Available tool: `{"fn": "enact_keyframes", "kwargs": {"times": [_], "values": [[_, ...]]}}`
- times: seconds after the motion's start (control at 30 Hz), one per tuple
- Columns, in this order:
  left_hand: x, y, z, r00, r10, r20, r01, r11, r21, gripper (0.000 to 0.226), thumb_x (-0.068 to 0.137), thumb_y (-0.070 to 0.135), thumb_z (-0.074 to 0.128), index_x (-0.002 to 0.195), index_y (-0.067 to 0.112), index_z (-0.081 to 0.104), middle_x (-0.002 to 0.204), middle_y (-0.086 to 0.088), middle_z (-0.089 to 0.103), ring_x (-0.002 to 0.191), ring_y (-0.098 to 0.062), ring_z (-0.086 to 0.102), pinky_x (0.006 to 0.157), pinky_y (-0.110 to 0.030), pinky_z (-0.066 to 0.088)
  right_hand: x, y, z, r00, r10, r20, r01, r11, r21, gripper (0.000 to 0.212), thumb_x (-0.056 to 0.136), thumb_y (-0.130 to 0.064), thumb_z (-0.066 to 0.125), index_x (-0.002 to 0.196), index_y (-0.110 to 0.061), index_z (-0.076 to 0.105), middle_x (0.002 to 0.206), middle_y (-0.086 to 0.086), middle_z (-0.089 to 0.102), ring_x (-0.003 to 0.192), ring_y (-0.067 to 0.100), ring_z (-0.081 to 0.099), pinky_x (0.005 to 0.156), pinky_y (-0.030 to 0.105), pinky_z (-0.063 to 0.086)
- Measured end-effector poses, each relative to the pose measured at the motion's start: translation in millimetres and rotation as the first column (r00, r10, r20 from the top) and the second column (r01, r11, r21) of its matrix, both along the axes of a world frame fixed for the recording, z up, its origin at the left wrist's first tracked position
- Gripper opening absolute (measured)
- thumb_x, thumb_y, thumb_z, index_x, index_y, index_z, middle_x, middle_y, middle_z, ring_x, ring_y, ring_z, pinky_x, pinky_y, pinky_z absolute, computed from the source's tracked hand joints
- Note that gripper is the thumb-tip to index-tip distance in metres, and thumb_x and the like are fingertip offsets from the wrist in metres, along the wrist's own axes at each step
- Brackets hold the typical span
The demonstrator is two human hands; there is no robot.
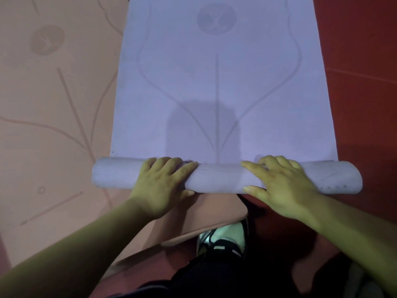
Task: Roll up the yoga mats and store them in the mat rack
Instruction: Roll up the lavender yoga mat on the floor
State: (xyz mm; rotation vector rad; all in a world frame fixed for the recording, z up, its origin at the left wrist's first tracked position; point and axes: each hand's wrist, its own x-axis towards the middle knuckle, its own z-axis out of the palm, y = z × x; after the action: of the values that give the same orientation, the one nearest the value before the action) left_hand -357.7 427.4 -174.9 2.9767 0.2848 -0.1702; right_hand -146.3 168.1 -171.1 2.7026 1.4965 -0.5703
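Red floor (361, 50) fills the right side and the near ground. A salmon-pink mat (53, 104) with faint curved line markings lies flat across the left, and its rounded near corner reaches in beneath the roll. Overlapping the pink mat's right edge, the purple mat (214, 82) stretches away up the middle of the view. It is still mostly flat, printed with a central line, sweeping curves and a round emblem (216, 18) near the far end. Its near end is wound into a tight rolled section (217, 177) that lies crosswise, with the left end resting over the pink mat and the right end over the floor. Both hands sit on this roll, well apart, either side of the centre line. The left hand (161, 186) drapes over the top, its fingers close together and curved down the far side, its thumb against the near side. The right hand (283, 186) grips likewise, with the index finger stretched leftward along the roll, the other fingers bent over the far side and the thumb lying along the near edge. Below the roll, dark trousers (204, 274) and a white and black shoe (223, 237) stand just beside the pink mat's corner.
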Motion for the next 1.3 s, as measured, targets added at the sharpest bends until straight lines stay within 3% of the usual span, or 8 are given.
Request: {"fn": "enact_keyframes", "kwargs": {"times": [0.23, 0.33, 0.53, 0.8, 0.93, 1.07, 1.2, 1.3], "values": [[12, 16, 3, 0.997, -0.014, -0.081, 0.007, 0.996, -0.085, 0.072, 0.089, 0.081, 0.036, 0.149, 0.04, 0.044, 0.127, 0.013, 0.058, 0.111, -0.02, 0.057, 0.093, -0.041, 0.04, -18, -2, 5, 0.994, -0.074, 0.087, 0.074, 0.997, -0.002, 0.07, 0.085, -0.071, 0.038, 0.146, -0.038, 0.05, 0.131, 0.008, 0.058, 0.117, 0.037, 0.053, 0.105, 0.064, 0.031], [14, 14, 5, 0.998, -0.015, -0.066, 0.011, 0.998, -0.069, 0.073, 0.09, 0.079, 0.036, 0.149, 0.038, 0.045, 0.128, 0.01, 0.058, 0.111, -0.022, 0.057, 0.094, -0.043, 0.041, -13, 2, 7, 0.996, -0.06, 0.07, 0.062, 0.998, -0.026, 0.068, 0.086, -0.071, 0.035, 0.143, -0.039, 0.051, 0.129, 0.006, 0.059, 0.113, 0.035, 0.054, 0.102, 0.062, 0.034], [-5, -5, 3, 0.994, 0.085, 0.062, -0.09, 0.993, 0.082, 0.075, 0.087, 0.072, 0.046, 0.147, 0.028, 0.052, 0.131, -0.008, 0.057, 0.118, -0.035, 0.053, 0.103, -0.064, 0.036, 0, 4, 3, 0.999, -0.023, 0.045, 0.026, 0.997, -0.072, 0.064, 0.088, -0.073, 0.032, 0.144, -0.043, 0.044, 0.126, 0.002, 0.061, 0.11, 0.031, 0.056, 0.098, 0.055, 0.039], [11, 13, 4, 0.996, 0.082, -0.04, -0.081, 0.996, 0.026, 0.07, 0.089, 0.079, 0.038, 0.143, 0.035, 0.051, 0.121, 0.003, 0.06, 0.106, -0.031, 0.057, 0.097, -0.054, 0.041, -12, 4, 8, 0.988, -0.115, 0.103, 0.116, 0.993, 0.004, 0.069, 0.086, -0.071, 0.036, 0.147, -0.041, 0.047, 0.133, 0.009, 0.055, 0.122, 0.037, 0.051, 0.106, 0.068, 0.03], [17, 20, 7, 0.992, 0.084, -0.095, -0.085, 0.996, -0.005, 0.071, 0.088, 0.082, 0.033, 0.144, 0.039, 0.047, 0.12, 0.007, 0.06, 0.106, -0.028, 0.057, 0.096, -0.05, 0.041, -14, 5, 7, 0.985, -0.142, 0.102, 0.142, 0.99, 0.007, 0.07, 0.085, -0.073, 0.036, 0.145, -0.039, 0.047, 0.135, 0.009, 0.054, 0.124, 0.036, 0.049, 0.108, 0.066, 0.027], [19, 20, 10, 0.996, 0.083, -0.041, -0.083, 0.997, -0.001, 0.073, 0.09, 0.079, 0.034, 0.147, 0.035, 0.047, 0.123, 0.001, 0.06, 0.107, -0.031, 0.058, 0.097, -0.055, 0.042, -2, 12, 7, 0.99, -0.119, 0.082, 0.122, 0.992, -0.036, 0.066, 0.087, -0.073, 0.033, 0.142, -0.04, 0.048, 0.129, 0.008, 0.059, 0.116, 0.035, 0.053, 0.105, 0.065, 0.031], [9, 4, 7, 0.994, 0.097, 0.049, -0.1, 0.993, 0.062, 0.076, 0.086, 0.071, 0.046, 0.148, 0.029, 0.05, 0.131, -0.01, 0.057, 0.117, -0.036, 0.055, 0.103, -0.066, 0.035, 5, 14, 7, 0.993, -0.11, 0.047, 0.115, 0.986, -0.118, 0.07, 0.086, -0.076, 0.025, 0.145, -0.044, 0.044, 0.134, 0.004, 0.056, 0.121, 0.031, 0.051, 0.108, 0.062, 0.027], [9, 1, 3, 0.995, 0.1, 0.029, -0.102, 0.991, 0.09, 0.077, 0.083, 0.073, 0.049, 0.147, 0.03, 0.049, 0.132, -0.009, 0.057, 0.119, -0.037, 0.054, 0.105, -0.066, 0.033, 6, 16, 7, 0.994, -0.11, 0.026, 0.112, 0.985, -0.133, 0.074, 0.085, -0.078, 0.019, 0.148, -0.046, 0.038, 0.139, 0.002, 0.053, 0.126, 0.03, 0.047, 0.111, 0.061, 0.022]]}}
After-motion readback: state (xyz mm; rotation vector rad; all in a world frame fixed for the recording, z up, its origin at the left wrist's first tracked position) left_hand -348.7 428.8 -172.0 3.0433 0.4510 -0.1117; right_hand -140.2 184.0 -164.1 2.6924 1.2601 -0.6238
